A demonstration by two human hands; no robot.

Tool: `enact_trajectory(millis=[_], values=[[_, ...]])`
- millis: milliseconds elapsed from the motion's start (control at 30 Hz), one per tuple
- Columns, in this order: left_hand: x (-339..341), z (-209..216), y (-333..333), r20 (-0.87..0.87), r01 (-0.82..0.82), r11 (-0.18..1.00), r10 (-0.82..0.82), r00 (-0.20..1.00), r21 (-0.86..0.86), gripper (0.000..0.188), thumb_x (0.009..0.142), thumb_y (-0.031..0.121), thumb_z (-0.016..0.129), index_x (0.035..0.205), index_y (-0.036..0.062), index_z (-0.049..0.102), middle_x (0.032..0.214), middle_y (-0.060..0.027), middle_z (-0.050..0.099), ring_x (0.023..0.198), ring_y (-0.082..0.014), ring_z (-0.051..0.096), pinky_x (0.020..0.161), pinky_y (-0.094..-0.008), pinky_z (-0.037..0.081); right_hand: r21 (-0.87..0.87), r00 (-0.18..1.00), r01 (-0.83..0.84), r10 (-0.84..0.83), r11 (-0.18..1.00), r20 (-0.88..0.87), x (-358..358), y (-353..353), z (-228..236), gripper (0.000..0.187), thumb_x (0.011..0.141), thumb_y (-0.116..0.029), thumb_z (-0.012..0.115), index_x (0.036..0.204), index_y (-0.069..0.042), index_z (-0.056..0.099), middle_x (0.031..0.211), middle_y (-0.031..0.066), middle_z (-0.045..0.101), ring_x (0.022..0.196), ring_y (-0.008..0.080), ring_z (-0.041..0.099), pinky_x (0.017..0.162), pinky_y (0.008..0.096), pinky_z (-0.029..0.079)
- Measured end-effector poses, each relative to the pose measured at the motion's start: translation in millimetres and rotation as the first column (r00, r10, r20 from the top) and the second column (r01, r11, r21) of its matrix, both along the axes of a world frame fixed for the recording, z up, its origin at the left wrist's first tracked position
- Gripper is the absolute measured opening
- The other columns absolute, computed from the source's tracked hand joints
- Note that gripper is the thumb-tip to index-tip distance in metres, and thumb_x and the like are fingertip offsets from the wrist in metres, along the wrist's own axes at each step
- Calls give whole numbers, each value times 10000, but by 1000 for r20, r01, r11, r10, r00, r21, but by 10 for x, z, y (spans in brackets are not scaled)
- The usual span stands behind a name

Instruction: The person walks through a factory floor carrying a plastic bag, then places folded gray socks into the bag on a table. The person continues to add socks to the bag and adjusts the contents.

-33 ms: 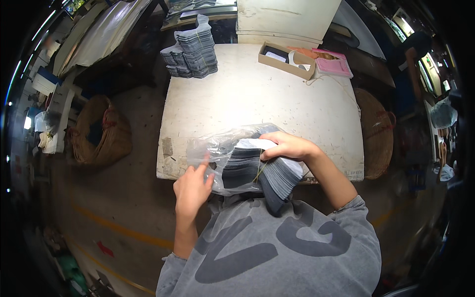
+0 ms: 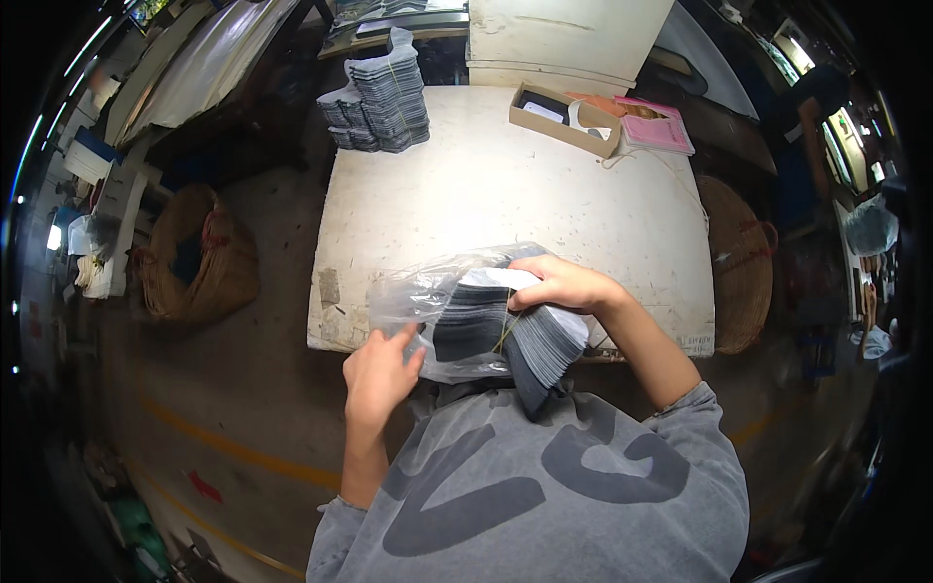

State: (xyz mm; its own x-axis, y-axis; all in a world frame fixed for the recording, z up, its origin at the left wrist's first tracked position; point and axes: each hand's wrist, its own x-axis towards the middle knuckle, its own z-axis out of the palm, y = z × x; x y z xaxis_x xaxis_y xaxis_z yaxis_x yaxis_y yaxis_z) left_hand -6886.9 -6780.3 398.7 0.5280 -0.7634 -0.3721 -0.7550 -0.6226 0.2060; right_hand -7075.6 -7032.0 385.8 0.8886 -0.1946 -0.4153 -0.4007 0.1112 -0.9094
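A thick bundle of dark grey fabric pieces (image 2: 473,325), with a white piece on top and a thin yellowish band round its middle, lies partly inside a clear plastic bag (image 2: 398,293) at the table's near edge. My right hand (image 2: 559,284) grips the bundle from the far right side, thumb on top; its other fingers are mostly hidden. The bundle's right end fans out and hangs down against my shirt. At the bag's left side is my left hand (image 2: 381,372), index finger stretched out onto the plastic and thumb apart from it.
A pale worn table (image 2: 466,194) carries stacked grey fabric bundles (image 2: 381,102) at its far left. At the far right are an open cardboard box (image 2: 564,133) and a pink booklet (image 2: 656,131). Wicker baskets (image 2: 233,267) stand on the floor at both sides.
My left index finger has come down and slightly right along the plastic. The bundle and my right hand have shifted slightly left.
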Motion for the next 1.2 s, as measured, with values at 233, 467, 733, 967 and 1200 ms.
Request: enact_trajectory(millis=[233, 467, 733, 967, 1200], values=[[2, -81, 298, -398, 70, 988, -119, 910, -134, 222, 891, 306, 736, 908, 94, 801, 954, -151, 577, 943, -326, 593, 861, -404, 506, -506, 964, 201, -261, 839, -51, 422, 235, -88, 581, 734, -318, 794, 1171, 39, 658, 971, 196, 744, 899, 277, 727, 824, 359, 568], [33, -35, 121, -297, -70, 783, -151, 943, -618, 224, 906, 228, 732, 841, 14, 748, 872, -101, 528, 846, -279, 536, 764, -380, 464, -620, 975, 52, -174, 783, -137, 519, 424, -212, 677, 734, -487, 807, 1144, 28, 647, 975, 272, 731, 954, 421, 719, 844, 454, 575], [30, -415, -111, -172, -91, 981, 60, 983, -174, 362, 936, 247, 643, 1255, 79, 675, 1152, -253, 533, 1076, -403, 561, 974, -470, 483, -765, 997, 71, -68, 639, 36, 266, 541, -11, 538, 884, -457, 724, 1106, 29, 656, 1049, 254, 688, 1031, 426, 664, 907, 468, 530], [206, -436, -229, -192, -125, 969, 84, 978, -213, 645, 911, 127, 533, 1535, 82, 381, 1254, -303, 501, 1036, -517, 612, 938, -570, 497, -908, 986, 86, -166, 411, 18, -214, 304, 270, 487, 913, -394, 709, 1171, 14, 643, 1196, 219, 634, 1177, 398, 574, 1025, 499, 446], [179, 96, -260, -240, -130, 924, 43, 970, -360, 397, 973, 239, 509, 1319, 82, 619, 1146, -224, 608, 1069, -453, 623, 934, -493, 503, -900, 929, -134, -262, 416, -260, -197, 166, -41, 609, 843, -392, 766, 1274, -1, 587, 1094, 230, 695, 1040, 434, 670, 948, 497, 512]])
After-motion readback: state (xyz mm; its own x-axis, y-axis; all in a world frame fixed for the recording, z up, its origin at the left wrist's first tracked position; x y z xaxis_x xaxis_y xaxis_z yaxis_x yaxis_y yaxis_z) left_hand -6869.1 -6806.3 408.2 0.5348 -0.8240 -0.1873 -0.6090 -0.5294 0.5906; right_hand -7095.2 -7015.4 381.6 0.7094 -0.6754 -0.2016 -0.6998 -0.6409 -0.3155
